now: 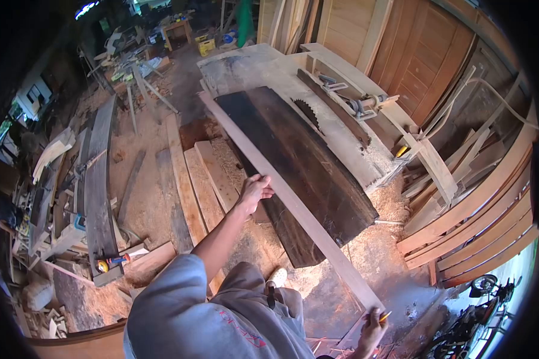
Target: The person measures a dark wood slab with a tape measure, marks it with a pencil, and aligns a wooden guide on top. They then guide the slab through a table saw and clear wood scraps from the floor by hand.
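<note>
Batten [305, 218] of pale wood, long, thin and straight-edged, lies slantwise over a broad dark slab [320, 182], its near end running out past the slab towards the person. The left hand [257, 190] pinches the batten's edge about midway, thumb on top; the right hand [371, 332] grips the near end with bent fingers, and a slim yellow pencil [385, 316] sticks out from them. The slab is thick and nearly black along one side, with brown streaks of grain, scuffed patches and a roughly angled near end.

Beside it, a toothed circular saw blade [306, 112] stands up from the pale, dust-filmed saw desk [239, 63], near a rusty-looking rail [335, 107] and a grey metal fitting [365, 106]. Fluffy sawdust [395, 206] heaps at the desk's near corner. Left of the slab, honey-coloured planks [191, 179] lie side by side, and farther left runs a grey, weathered board [99, 179]. Right of the desk are a smooth reddish-brown panelled door [422, 54] and a slatted wooden frame [479, 239], bowed by the lens, with a dark motorcycle [485, 293] below.
</note>
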The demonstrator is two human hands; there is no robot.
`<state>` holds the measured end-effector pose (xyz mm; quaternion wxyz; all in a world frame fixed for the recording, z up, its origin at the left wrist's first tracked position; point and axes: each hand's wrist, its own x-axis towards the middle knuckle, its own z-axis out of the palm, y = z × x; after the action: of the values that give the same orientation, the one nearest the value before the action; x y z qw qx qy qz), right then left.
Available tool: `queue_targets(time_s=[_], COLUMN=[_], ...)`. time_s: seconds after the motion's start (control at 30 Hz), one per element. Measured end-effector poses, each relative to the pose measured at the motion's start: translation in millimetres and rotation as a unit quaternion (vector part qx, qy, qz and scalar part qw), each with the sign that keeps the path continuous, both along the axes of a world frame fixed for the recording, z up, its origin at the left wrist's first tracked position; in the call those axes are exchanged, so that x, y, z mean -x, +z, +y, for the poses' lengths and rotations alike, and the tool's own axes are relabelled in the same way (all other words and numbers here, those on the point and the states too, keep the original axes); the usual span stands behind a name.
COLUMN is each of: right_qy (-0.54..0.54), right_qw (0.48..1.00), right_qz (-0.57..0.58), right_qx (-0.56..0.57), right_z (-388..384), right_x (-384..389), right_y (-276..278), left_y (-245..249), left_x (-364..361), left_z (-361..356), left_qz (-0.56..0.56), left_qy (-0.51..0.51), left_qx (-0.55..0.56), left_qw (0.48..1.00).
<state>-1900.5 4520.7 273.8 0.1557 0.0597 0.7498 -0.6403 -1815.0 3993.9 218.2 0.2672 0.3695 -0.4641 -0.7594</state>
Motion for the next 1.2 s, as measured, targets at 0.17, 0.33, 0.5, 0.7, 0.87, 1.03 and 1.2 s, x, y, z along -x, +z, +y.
queue_targets(time_s=[0.17,0.33,0.5,0.7,0.87,1.03,1.2], right_qy=[-0.052,-0.056,-0.005,0.063,0.172,0.232,0.248], right_qw=[0.996,0.994,0.992,0.985,0.968,0.952,0.946], right_qz=[-0.066,-0.090,-0.109,-0.140,-0.178,-0.193,-0.207], right_qx=[-0.005,-0.033,-0.058,-0.076,-0.046,-0.043,0.006], right_z=[-28,-47,-81,-107,-117,-99,-86], right_x=[0,19,57,108,157,186,207], right_y=[-33,-29,-40,-63,-61,-73,-83], left_y=[-14,-29,-32,-55,-40,-37,-42], left_x=[84,125,154,189,209,234,245], left_z=[-34,-64,-92,-113,-119,-99,-83], left_qz=[-0.103,-0.162,-0.262,-0.329,-0.362,-0.465,-0.504], left_qy=[-0.074,-0.145,-0.029,0.018,0.032,0.074,0.114], left_qx=[0.040,0.118,0.366,0.427,0.424,0.375,0.333], left_qw=[0.991,0.969,0.893,0.842,0.830,0.799,0.789])
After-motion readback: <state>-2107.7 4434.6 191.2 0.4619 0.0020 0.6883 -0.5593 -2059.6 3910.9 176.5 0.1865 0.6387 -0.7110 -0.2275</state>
